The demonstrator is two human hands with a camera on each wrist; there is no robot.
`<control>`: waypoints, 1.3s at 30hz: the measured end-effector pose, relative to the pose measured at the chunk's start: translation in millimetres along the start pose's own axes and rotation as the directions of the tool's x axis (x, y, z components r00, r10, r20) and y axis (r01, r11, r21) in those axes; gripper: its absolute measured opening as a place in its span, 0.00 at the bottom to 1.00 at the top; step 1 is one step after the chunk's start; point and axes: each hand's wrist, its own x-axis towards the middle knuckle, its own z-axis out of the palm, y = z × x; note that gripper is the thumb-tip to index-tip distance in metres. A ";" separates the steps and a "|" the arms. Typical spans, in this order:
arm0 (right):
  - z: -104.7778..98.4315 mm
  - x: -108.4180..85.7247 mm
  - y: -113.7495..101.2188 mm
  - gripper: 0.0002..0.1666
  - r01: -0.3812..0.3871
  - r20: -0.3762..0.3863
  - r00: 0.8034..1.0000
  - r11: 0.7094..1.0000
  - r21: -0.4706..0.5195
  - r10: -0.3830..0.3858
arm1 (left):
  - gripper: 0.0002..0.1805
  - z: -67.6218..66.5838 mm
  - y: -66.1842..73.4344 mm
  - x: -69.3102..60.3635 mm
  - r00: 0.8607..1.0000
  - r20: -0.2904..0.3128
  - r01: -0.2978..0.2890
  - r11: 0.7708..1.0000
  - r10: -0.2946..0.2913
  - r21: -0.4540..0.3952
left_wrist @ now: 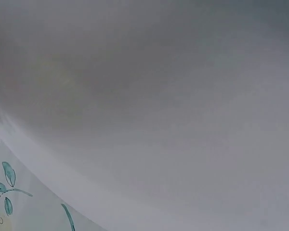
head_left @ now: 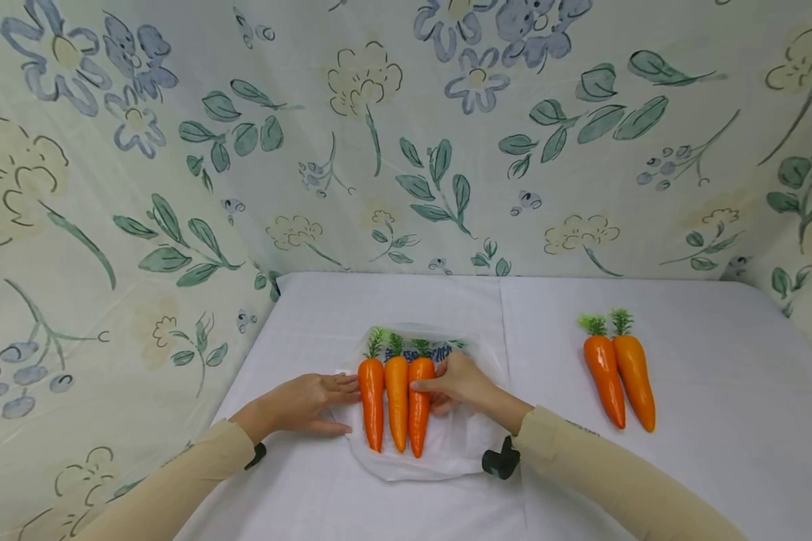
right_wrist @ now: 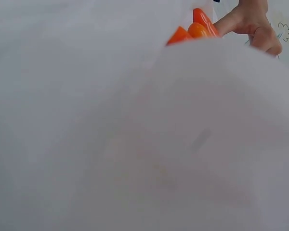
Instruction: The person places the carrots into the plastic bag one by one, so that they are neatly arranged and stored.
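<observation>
Three orange toy carrots with green tops lie side by side on a thin white plastic bag (head_left: 456, 443) with blue lettering. My right hand (head_left: 462, 381) is at the right carrot (head_left: 418, 421), thumb across its upper part and fingers along its far right side, pinching it. Beside the left carrot (head_left: 373, 406), my left hand (head_left: 306, 403) rests with straight fingers, their tips at its side and the bag's edge. The middle carrot (head_left: 397, 398) lies between them. In the right wrist view, whitish film covers most of the picture; carrot ends (right_wrist: 197, 30) and a hand (right_wrist: 253, 21) show above.
Two more carrots (head_left: 605, 379) lie together at the right of the white-covered table (head_left: 562, 496). A floral cloth (head_left: 406, 135) hangs behind and at both sides. The left wrist view is mostly a blurred white surface (left_wrist: 183, 159).
</observation>
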 end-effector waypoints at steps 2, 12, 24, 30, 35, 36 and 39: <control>-0.6 -0.8 0.0 0.18 0.002 0.000 1.000 1.000 -0.009 -0.002 | 0.31 1.0 -0.1 -1.0 1.000 -0.015 -0.018 1.000 0.018 0.009; -7.6 -5.5 -4.1 0.20 0.015 -0.017 1.000 0.999 -0.049 -0.016 | 0.29 0.3 -0.3 -4.6 0.997 -0.041 -0.066 0.998 0.067 0.019; -24.9 -13.7 -20.0 0.18 0.056 -0.020 0.998 0.998 0.040 -0.055 | 0.28 -0.7 -0.2 -2.7 0.999 -0.013 -0.044 0.999 0.044 -0.001; -41.4 -19.4 -27.2 0.21 0.100 0.063 0.992 0.985 0.140 -0.110 | 0.27 -1.2 -0.2 -3.0 0.999 -0.016 -0.038 0.999 0.038 -0.009; -57.6 -24.3 -30.3 0.24 0.134 0.098 0.983 0.968 0.210 -0.158 | 0.27 -1.4 -0.1 -2.8 0.999 -0.002 -0.033 0.999 0.033 -0.003; -61.1 -25.5 -30.6 0.25 0.141 0.096 0.982 0.966 0.215 -0.165 | 0.27 -1.2 0.1 -2.8 1.000 0.003 -0.031 1.000 0.031 -0.002; -72.4 -28.2 -30.3 0.26 0.152 0.073 0.982 0.961 0.230 -0.173 | 0.28 0.1 0.8 -3.2 1.000 0.013 -0.022 1.000 0.022 -0.007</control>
